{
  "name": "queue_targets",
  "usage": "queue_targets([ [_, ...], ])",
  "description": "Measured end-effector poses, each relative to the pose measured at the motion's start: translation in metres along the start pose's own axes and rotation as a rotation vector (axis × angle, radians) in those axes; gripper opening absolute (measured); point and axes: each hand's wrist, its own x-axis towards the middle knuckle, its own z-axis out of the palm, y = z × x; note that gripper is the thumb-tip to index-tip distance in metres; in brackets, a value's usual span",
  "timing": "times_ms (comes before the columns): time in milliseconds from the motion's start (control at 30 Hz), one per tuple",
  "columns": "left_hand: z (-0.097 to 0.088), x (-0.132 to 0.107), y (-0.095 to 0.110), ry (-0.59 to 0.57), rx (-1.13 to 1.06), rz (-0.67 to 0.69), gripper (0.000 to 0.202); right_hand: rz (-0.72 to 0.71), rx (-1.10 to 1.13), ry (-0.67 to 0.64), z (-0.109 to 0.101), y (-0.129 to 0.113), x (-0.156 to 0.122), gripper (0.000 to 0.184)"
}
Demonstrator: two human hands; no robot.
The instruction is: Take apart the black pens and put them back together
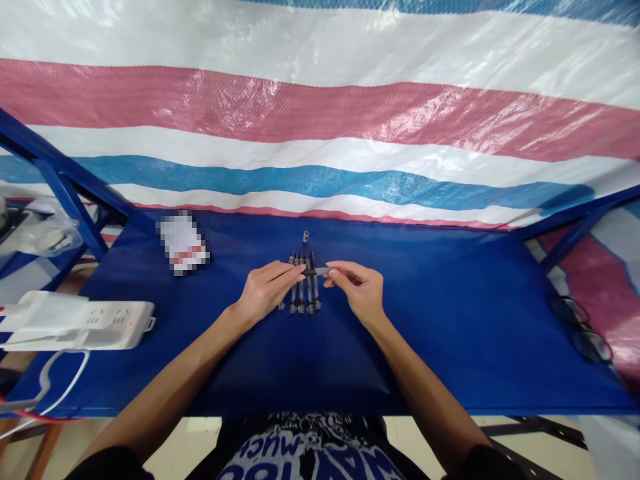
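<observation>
Several dark pen-like sticks (303, 293) lie side by side in a row on the blue table (450, 320). My left hand (265, 291) and my right hand (357, 287) meet above the row, fingers pinched on one thin dark stick (316, 271) held crosswise between them. A small grey cap (305, 236) stands alone just beyond the row.
A white card with a red band (183, 243) lies at the back left. A white power strip (80, 321) with cables sits at the left edge. Dark glasses (583, 328) rest at the right edge. A striped tarp (320, 120) hangs behind the table.
</observation>
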Motion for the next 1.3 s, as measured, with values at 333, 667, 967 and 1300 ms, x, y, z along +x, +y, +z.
queue_targets([
  [333, 0.000, 0.002, 0.000, -0.054, 0.041, 0.063, 0.032, 0.092, 0.148, 0.020, 0.009, 0.000, -0.004, 0.017],
  [667, 0.000, 0.003, 0.007, 0.069, 0.099, 0.086, 0.031, 0.171, 0.267, 0.065, 0.018, -0.007, -0.006, 0.019],
  [967, -0.006, 0.003, -0.005, 0.006, 0.083, 0.043, 0.026, -0.003, 0.121, 0.023, 0.002, -0.004, -0.001, 0.016],
  [1300, -0.008, 0.000, -0.013, -0.009, 0.060, 0.052, 0.027, -0.213, -0.171, -0.166, -0.016, -0.004, 0.007, 0.008],
])
